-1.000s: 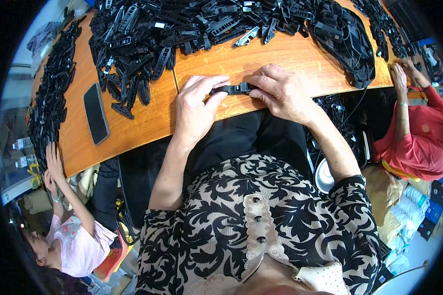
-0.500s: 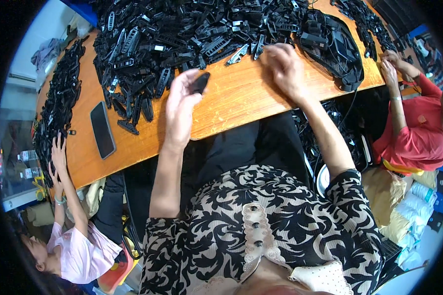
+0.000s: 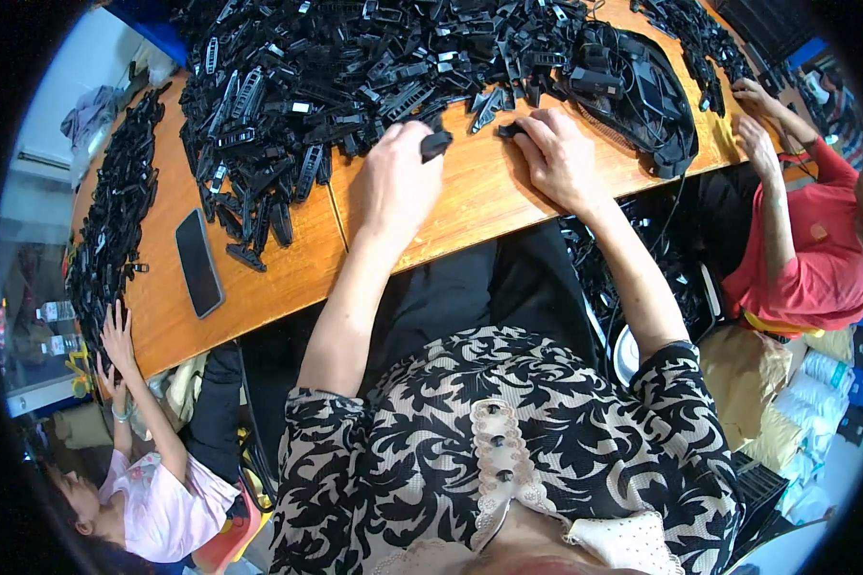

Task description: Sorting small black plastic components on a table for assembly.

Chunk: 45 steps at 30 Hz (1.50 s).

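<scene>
Left hand (image 3: 398, 182) grips a small black plastic clip (image 3: 435, 145) beside the clip heap (image 3: 355, 77); right hand (image 3: 561, 158) pinches another clip (image 3: 510, 130), nearer the heap's edge

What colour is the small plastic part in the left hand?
Black, as the head view shows: small plastic part in the left hand.

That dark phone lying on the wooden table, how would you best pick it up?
Pinch the phone across its two long edges, coming straight down from above. It lies flat on the table, with bare wood along both long sides; black plastic parts crowd its upper right end.
</scene>
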{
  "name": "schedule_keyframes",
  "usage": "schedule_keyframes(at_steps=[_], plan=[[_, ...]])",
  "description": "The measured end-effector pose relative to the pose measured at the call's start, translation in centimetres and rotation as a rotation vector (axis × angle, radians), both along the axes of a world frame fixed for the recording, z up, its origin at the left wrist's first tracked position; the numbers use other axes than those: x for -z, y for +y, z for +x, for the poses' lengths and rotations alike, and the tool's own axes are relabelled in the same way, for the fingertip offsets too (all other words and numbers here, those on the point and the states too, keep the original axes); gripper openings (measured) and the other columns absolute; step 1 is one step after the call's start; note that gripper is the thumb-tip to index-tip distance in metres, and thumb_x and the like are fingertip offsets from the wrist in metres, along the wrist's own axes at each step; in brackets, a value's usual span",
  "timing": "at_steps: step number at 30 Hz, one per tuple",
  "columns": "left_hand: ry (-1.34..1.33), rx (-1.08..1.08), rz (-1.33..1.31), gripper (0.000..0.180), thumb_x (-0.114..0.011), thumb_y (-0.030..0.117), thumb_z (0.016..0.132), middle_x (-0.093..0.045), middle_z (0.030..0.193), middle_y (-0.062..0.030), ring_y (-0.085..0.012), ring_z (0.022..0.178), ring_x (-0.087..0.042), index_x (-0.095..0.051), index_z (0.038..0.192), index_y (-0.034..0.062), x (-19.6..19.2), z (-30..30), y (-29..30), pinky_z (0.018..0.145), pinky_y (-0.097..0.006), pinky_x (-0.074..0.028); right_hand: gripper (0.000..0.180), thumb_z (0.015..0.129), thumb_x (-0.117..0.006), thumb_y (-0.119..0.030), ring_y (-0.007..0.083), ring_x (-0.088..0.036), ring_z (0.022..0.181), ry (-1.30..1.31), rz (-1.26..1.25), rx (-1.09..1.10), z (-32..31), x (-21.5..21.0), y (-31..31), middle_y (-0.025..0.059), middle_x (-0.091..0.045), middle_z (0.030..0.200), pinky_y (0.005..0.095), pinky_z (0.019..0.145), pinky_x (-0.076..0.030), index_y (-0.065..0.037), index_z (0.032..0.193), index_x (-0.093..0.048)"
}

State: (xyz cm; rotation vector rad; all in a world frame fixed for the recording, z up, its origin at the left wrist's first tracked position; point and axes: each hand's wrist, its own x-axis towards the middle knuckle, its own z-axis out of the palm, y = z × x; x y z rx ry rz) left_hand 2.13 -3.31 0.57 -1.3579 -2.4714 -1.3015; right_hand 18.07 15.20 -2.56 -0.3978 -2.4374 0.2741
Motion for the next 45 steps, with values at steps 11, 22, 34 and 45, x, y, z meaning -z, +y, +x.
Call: schedule_keyframes(at_steps=[11, 22, 34, 45], plan=[[0.056, -0.098, -0.179, 0.027, -0.074, 0.006, 0.087, -0.074, 0.117, -0.0183, -0.0346, 0.105, -0.071, -0.075, 0.114, 0.0058, -1.7, -0.2, -7.4, 0.09, -0.04, -0.056, 0.023, 0.094, -0.065, -0.009, 0.0407, -0.07, 0.086, -0.036, -0.201, -0.098, -0.1, -0.6, -1.2, 0.0178, -0.071, 0.095, 0.0484, 0.078, -0.056, -0.009, 0.117, -0.071], [0.062, 0.256, 0.026, 0.032, -0.077, -0.006, 0.078, -0.075, 0.108, -0.0099, -0.03, 0.107, -0.067, -0.076, 0.108, 0.0052, 0.6, -1.0, -8.1, 0.094, -0.039, -0.053, 0.019, 0.096, -0.071, -0.02, 0.0374, -0.072, 0.086, 0.02, -0.224, 0.08, 0.2, -0.6, -2.3, 0.0157, -0.074, 0.096, 0.047, 0.075, -0.057, -0.007, 0.109, -0.074], [-0.199, 0.24, 0.045, 0.033, -0.083, -0.008, 0.076, -0.074, 0.099, -0.0102, -0.0209, 0.093, -0.074, -0.076, 0.107, 0.0021, 1.0, -0.5, -8.5, 0.084, -0.031, -0.059, 0.023, 0.088, -0.077, -0.014, 0.0372, -0.069, 0.087, -0.154, -0.313, -0.398, 0.1, -3.1, -8.4, 0.0155, -0.066, 0.095, 0.0454, 0.075, -0.056, -0.003, 0.108, -0.072], [-0.195, 0.247, 0.051, 0.034, -0.085, -0.008, 0.074, -0.074, 0.094, -0.0094, -0.0192, 0.091, -0.074, -0.077, 0.105, 0.0022, 0.7, -0.7, -8.3, 0.08, -0.03, -0.058, 0.022, 0.082, -0.079, -0.01, 0.0341, -0.067, 0.084, -0.049, -0.267, -0.483, -0.6, -2.2, -8.3, 0.0138, -0.065, 0.092, 0.0441, 0.073, -0.055, -0.001, 0.101, -0.071]])
